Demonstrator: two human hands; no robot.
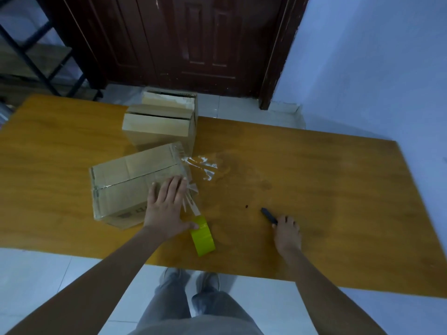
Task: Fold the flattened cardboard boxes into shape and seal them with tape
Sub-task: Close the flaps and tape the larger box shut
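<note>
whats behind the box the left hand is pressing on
Two more cardboard boxes stand behind the near box, toward the door. The near box hides part of the front one's base; nothing shows what is inside them.

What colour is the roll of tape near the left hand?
Yellow-green; the tape roll shows clearly in the head view, beside the left hand.
</note>
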